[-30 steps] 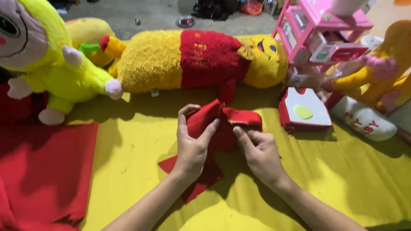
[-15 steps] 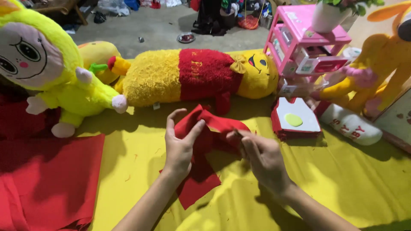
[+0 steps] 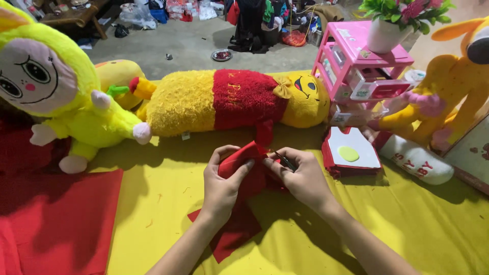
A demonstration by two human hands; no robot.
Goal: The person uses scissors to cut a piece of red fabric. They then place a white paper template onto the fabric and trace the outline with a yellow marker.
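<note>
Two hands are being held close together over a yellow sheet (image 3: 168,203), both working on one piece of red felt (image 3: 239,214). The felt's upper edge is being pinched by the left hand (image 3: 221,186), thumb on top and fingers (image 3: 243,168) curled under the fold, so that this part is being lifted off the sheet while the lower part is lying flat and trailing toward the viewer. The right hand (image 3: 305,178) is being kept just beside the left, its fingers closed around a thin dark tool (image 3: 285,160) — what kind cannot be told — whose tip is touching the felt's raised edge.

Beyond the hands, a long yellow and red plush (image 3: 229,102) is lying on its side across the sheet, its face turned to the right. At its left a bright yellow doll (image 3: 61,97) with a pale round face is sitting. A larger red cloth (image 3: 56,219) is being spread flat at the left, beside the sheet's edge.

To the right of the hands, a small stack of red pieces topped by a white card (image 3: 351,153) with a green oval is resting near the right hand. Behind it a pink drawer unit (image 3: 356,61) is standing, with a white flowerpot (image 3: 384,33) on top — and another yellow plush (image 3: 448,86) is leaning at the far right.
</note>
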